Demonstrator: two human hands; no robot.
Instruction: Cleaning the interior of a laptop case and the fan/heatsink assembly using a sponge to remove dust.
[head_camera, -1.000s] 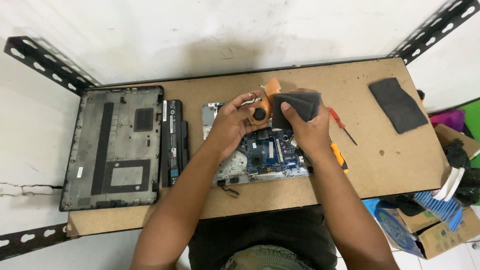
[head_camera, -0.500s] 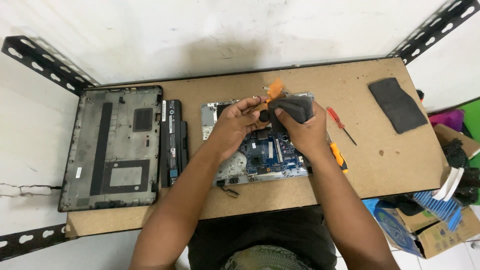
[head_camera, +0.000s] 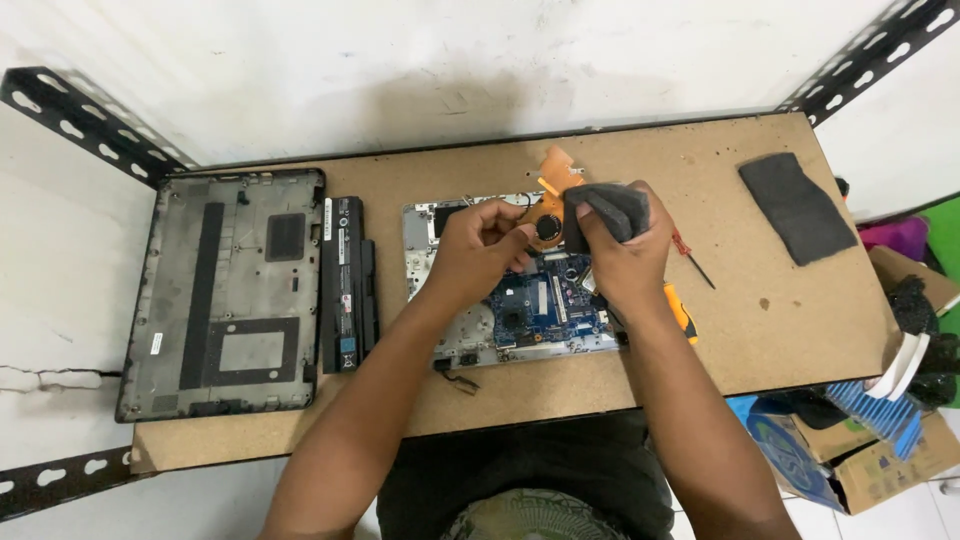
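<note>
workbench (head_camera: 420, 420) busy: left hand (head_camera: 478, 250) grips copper fan (head_camera: 548, 222), right hand (head_camera: 622, 252) clutches grey cloth (head_camera: 605, 212); laptop (head_camera: 530, 305) lies opened, cover (head_camera: 225, 295) off.

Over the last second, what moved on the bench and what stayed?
Both hands, left hand and right hand, dipped toward the open laptop's blue circuit board, then rose again, keeping hold of the round copper-coloured cooling fan and dark grey cloth. Black bottom cover, black battery bar, and red-handled screwdriver stayed put.
</note>
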